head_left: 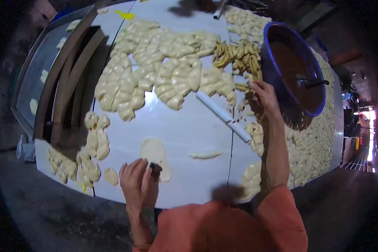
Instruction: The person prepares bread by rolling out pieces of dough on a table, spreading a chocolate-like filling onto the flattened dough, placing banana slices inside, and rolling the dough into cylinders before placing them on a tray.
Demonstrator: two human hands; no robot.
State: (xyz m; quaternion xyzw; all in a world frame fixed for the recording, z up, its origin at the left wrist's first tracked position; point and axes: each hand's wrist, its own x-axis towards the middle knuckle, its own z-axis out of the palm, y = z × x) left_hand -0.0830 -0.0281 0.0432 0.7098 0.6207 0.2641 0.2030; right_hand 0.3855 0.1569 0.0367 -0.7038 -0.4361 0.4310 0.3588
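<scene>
A flattened oval of pale dough [155, 147] lies on the white tabletop. At its lower part, my left hand [135, 180] has its fingers closed on a small dark brown piece [155, 169]. My right hand [262, 96] reaches forward and pinches a yellowish strip [242, 87] below a heap of similar strips [243, 56], beside the blue tub of brown filling [290, 71] with a dark-handled utensil. A white rolling tube [214, 107] lies left of that hand, and a small dough roll [205, 155] sits right of the flattened oval.
Many pale dough lumps [168, 80] cover the back and right of the table [197, 185]. More dough [94, 143] lies at the left, beside stacked brown boards [65, 84]. A metal tray [31, 80] with several dough pieces stands at the far left.
</scene>
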